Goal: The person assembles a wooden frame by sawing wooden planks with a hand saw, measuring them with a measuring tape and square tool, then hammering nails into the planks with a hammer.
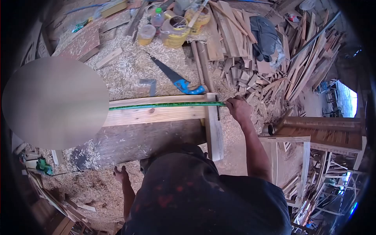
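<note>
A green tape measure (164, 104) is stretched along a long pale wooden board (152, 114). My right hand (239, 109) pinches the tape's right end, just past an upright wooden crosspiece (213, 131) at the board's end. Toward the left, the tape runs behind a round blurred patch, so its other end is hidden. My left hand (120, 174) hangs low beside my body, fingers apart, holding nothing, over a floor strewn with shavings. Beyond the board lie a handsaw (172, 74) with a blue handle and a metal try square (149, 85).
Yellowish tubs (174, 33) and a green-capped bottle (158, 17) stand at the back. Wood offcuts (250, 78) pile up at the right, with a dark garment (263, 35) on them. A wooden frame (305, 168) and slatted piece (321, 133) stand at the right.
</note>
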The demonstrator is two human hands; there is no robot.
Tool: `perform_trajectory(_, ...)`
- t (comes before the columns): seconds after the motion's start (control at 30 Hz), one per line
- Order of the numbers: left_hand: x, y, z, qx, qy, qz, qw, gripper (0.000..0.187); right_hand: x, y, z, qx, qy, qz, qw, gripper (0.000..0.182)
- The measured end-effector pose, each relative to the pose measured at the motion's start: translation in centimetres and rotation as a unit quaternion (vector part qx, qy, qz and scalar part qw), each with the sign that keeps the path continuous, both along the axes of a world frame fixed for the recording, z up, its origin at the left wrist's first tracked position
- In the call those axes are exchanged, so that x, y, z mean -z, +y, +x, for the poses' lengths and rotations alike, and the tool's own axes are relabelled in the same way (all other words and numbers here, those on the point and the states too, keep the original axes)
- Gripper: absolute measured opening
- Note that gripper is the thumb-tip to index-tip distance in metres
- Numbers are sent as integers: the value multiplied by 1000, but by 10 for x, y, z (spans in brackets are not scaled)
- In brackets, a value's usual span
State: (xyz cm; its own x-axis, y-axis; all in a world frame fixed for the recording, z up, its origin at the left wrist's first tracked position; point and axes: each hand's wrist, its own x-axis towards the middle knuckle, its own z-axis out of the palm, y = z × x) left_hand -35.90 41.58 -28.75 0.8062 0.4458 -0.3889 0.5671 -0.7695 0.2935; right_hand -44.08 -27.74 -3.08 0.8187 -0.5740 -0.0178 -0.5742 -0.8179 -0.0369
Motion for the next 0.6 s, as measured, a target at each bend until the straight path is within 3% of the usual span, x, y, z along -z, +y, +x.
perform_trajectory(0.13, 24, 10, -25, -48, 150, -191, 969, 70, 18, -32, -2, -8, 25, 21, 999, 33)
perform_trajectory(0.23, -25, -26, -42, -67, 219, -195, 954, 67, 24, -39, 10, 5, 80, 64, 995, 35)
perform_trajectory(0.37, -53, -51, -71, 23, 124, -239, 963, 57, 44, -59, 26, 19, 144, 134, 980, 36)
perform_trajectory(0.47, -14, -7, -89, 156, 102, -232, 955, 59, 49, -65, 34, 17, 159, 152, 975, 35)
perform_trajectory(0.6, -75, -31, -90, 88, 138, -208, 964, 59, 65, -77, 39, 6, 160, 158, 974, 37)
